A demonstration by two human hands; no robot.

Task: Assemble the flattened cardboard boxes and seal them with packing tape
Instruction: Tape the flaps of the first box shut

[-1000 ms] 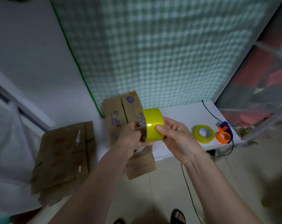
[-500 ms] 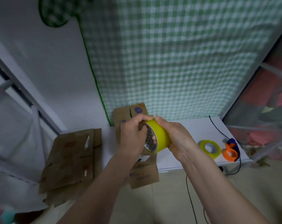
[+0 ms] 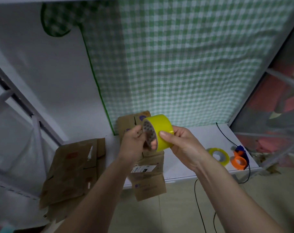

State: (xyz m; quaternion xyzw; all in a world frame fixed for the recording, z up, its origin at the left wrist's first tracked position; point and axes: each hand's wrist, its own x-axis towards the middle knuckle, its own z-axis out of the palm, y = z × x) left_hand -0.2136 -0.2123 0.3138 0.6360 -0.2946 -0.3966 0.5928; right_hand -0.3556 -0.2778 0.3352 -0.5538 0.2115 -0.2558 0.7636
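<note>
A wide yellow roll of packing tape is held up in front of me above the white table. My right hand grips it, thumb on the outer band and a fingertip showing inside the core. My left hand is at the roll's left rim with curled fingers touching its edge. A flattened cardboard box with a shipping label lies on the table under my hands and overhangs the front edge. Another flattened box lies to the left.
A second, thinner yellow tape roll and an orange tape dispenser sit at the table's right end. A black cable runs across the table and down to the tiled floor. Green checked cloth hangs behind. Metal racks stand on both sides.
The roll has turned so its yellow band faces me more, and my left hand has slid from over the roll to its left rim. The camera tilted up slightly.
</note>
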